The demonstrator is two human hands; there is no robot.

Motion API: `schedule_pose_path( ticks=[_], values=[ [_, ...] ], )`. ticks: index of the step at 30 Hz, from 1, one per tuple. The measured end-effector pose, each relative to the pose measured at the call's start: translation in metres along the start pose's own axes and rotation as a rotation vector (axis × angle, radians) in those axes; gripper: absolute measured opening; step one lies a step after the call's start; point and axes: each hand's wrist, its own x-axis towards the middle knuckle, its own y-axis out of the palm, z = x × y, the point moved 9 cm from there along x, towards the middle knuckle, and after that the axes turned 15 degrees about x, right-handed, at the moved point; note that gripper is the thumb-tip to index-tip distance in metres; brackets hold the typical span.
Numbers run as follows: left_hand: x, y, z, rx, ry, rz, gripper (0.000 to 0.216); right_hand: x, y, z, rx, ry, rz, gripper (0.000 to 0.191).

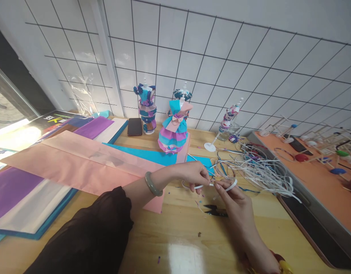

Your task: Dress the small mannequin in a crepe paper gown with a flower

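Between my two hands runs a narrow white strip (231,185), its ends curling out past my fingers. My left hand (196,174), with a jade bangle (152,184) on the wrist, pinches the strip from above. Facing it, my right hand (235,201) grips the same strip between thumb and fingers. Black thread snips (215,210) lie on the table just under my hands. Beyond them stands a small dress form in a tiered blue, pink and purple paper dress (173,133). A tangle of white and coloured strips (261,167) spreads to the right.
Layered peach paper (78,160) and purple sheets (15,190) cover the left side. Behind stand other dressed forms (147,110), one tilted (228,118), and a phone (134,126). At right, an orange board (306,167) carries stick models beside a dark tray (315,232).
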Motion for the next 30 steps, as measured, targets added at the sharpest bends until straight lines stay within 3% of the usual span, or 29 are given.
schedule_pose_path(
  ticks=[7,17,30],
  values=[
    [-0.002,-0.004,0.0,-0.024,0.006,0.016,0.01,0.001,0.001,-0.012,0.081,0.102,0.009,0.023],
    [0.0,-0.002,0.002,-0.08,0.04,0.062,0.013,0.002,0.002,-0.008,0.062,0.061,0.03,0.024],
    [-0.003,-0.009,0.004,-0.022,0.01,0.0,0.017,0.006,-0.008,-0.022,0.255,0.196,-0.076,0.029]
  ],
)
